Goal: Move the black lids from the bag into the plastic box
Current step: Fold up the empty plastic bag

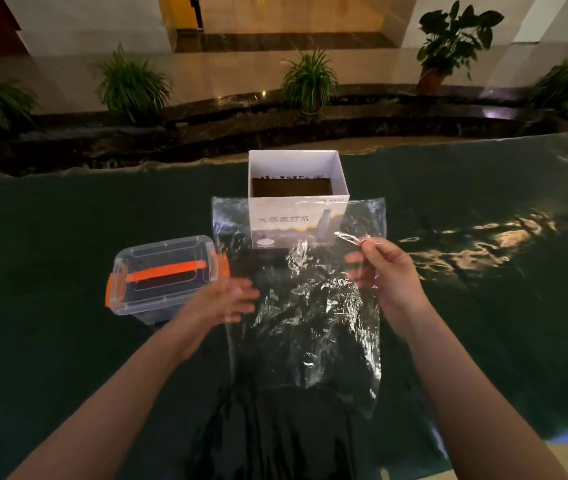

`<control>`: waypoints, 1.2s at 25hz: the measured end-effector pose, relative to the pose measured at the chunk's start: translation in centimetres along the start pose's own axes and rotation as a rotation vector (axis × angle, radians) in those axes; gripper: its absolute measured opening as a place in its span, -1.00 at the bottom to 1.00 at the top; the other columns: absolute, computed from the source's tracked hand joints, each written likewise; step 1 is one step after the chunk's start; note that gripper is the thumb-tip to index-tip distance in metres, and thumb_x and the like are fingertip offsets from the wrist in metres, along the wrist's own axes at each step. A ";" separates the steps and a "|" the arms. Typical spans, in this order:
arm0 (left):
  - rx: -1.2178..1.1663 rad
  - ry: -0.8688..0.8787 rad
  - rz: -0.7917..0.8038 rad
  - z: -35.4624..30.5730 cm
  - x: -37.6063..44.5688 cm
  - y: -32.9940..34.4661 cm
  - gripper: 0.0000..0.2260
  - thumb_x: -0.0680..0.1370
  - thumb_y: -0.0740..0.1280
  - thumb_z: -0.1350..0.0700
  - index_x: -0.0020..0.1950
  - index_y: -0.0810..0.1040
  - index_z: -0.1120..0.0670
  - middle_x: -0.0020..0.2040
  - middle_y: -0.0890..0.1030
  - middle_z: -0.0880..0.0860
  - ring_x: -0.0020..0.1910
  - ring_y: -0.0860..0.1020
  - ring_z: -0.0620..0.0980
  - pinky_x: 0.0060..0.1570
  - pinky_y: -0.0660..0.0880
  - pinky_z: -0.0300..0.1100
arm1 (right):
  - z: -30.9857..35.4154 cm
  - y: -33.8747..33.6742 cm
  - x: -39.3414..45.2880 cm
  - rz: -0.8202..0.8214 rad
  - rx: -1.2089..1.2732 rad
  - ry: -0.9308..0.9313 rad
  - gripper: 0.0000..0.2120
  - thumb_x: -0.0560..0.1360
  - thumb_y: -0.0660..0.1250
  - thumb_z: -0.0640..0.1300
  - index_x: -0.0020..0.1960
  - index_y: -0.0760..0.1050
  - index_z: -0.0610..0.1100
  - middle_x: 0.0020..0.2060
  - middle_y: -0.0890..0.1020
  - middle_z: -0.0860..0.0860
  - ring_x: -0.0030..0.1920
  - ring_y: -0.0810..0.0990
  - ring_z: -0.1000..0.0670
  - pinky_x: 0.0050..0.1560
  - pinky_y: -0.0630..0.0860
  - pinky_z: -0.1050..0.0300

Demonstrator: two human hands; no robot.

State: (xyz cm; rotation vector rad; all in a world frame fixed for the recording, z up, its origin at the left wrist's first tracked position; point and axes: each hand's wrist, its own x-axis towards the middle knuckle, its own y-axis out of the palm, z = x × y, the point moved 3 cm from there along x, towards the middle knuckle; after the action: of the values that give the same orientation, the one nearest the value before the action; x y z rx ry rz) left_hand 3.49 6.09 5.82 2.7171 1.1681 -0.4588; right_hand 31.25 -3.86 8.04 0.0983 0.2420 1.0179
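Hard to see: black lids cannot be made out; the left hand (222,301) is blurred.
Bag (303,306): clear, crinkled plastic, held up between the hands.
Right hand (384,271): pinches the bag's upper edge.
Left hand: fingers spread, at the bag's left side; contact unclear.
Plastic box (165,275): just left of the left hand, clear, orange handle and latches, lid on.
Cardboard box (298,188): beyond the hands, open, contents unclear.
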 end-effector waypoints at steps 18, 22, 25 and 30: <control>0.048 0.022 -0.195 1.8 0.7 -1.6 -0.77 0.67 0.09 0.18 0.21 0.49 0.12 -0.33 0.64 0.13 -0.54 0.43 -0.01 -0.57 0.31 -0.25 | -5.1 -2.8 -1.9 0.245 -0.258 0.217 -0.77 0.58 0.24 -0.21 0.20 0.55 -0.11 -0.49 0.46 -0.03 -0.54 0.36 0.03 -0.52 0.30 0.22; -0.134 -0.044 -0.216 2.5 0.7 -1.6 -0.77 0.65 0.13 0.19 0.13 0.57 0.12 -0.30 0.53 0.13 -0.32 0.43 0.09 -0.33 0.38 -0.13 | -6.0 -3.1 -1.8 0.216 -0.033 0.327 -0.77 0.59 0.18 -0.30 0.11 0.58 -0.22 -0.41 0.47 -0.05 -0.44 0.41 0.03 -0.46 0.41 0.20; -0.265 -0.146 -0.182 2.9 0.6 -1.1 -0.81 0.61 0.16 0.23 -0.07 0.56 0.18 -0.26 0.50 0.12 -0.34 0.46 0.00 -0.35 0.43 -0.18 | -6.8 -3.3 -1.8 0.179 0.015 0.384 -0.82 0.53 0.23 -0.35 -0.16 0.58 -0.23 -0.35 0.51 -0.07 -0.34 0.50 0.01 -0.31 0.52 0.19; -0.226 -0.255 -0.210 3.3 0.8 -0.8 -0.85 0.55 0.27 0.24 0.06 0.56 0.24 0.00 0.60 0.22 -0.10 0.59 0.15 -0.24 0.61 -0.10 | -7.1 -3.4 -1.5 0.217 -0.099 0.343 -0.64 0.44 0.14 -0.51 -0.41 0.50 -0.21 -0.26 0.53 -0.13 -0.13 0.54 -0.11 0.00 0.58 0.07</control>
State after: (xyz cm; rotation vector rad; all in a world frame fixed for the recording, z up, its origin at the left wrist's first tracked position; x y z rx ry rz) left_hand 2.68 6.38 2.46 2.2798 1.3467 -0.6361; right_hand 31.59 -7.18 0.70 -0.1445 0.5002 1.2591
